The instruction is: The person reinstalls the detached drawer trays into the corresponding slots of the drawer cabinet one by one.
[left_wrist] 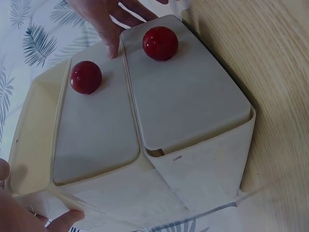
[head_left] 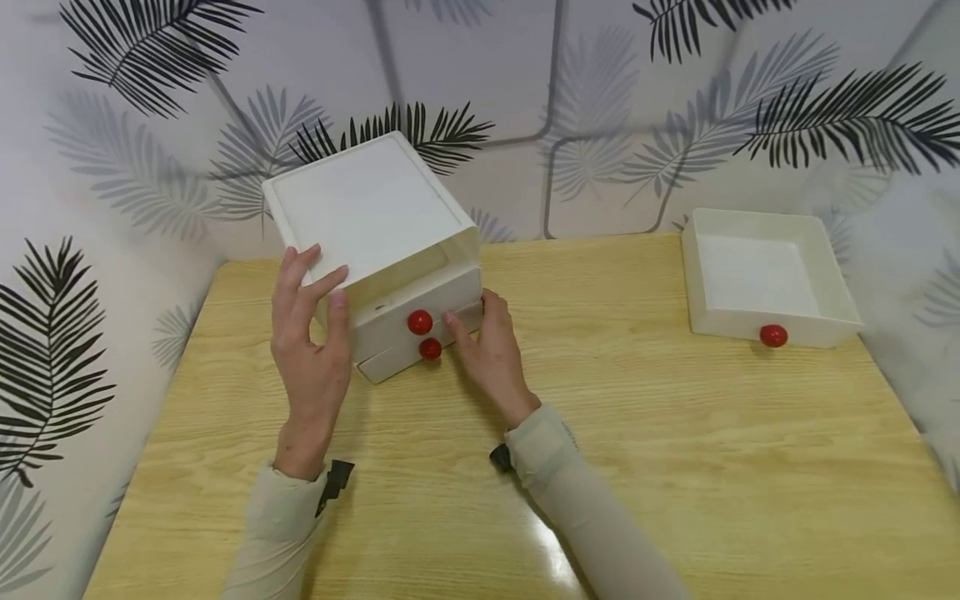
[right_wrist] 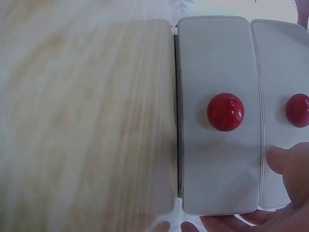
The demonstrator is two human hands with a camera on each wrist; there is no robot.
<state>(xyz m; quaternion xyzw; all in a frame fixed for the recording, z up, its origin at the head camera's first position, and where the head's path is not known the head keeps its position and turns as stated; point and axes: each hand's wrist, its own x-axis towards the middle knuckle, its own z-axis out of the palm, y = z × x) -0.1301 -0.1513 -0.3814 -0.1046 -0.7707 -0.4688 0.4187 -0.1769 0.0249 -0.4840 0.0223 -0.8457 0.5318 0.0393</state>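
A small white drawer cabinet [head_left: 367, 208] stands at an angle on the table's left half. Its top slot [left_wrist: 36, 130] gapes without a drawer, while two closed drawers below carry round red knobs [head_left: 420, 322]. My left hand [head_left: 311, 350] holds the cabinet's upper left edge, fingertips on the top panel. At the lower right front corner my right hand [head_left: 491, 350] grips the cabinet, its thumb on the drawer fronts beside the knobs and its other fingers around the side, partly hidden. In the right wrist view, the lowest drawer front [right_wrist: 219, 164] faces the camera.
A loose white drawer [head_left: 757, 321] with a red knob [head_left: 773, 336] sits on the wooden table [head_left: 675, 467] at the far right. Behind the table rises a wall covering [head_left: 600, 100] with a leaf pattern, which also borders both sides.
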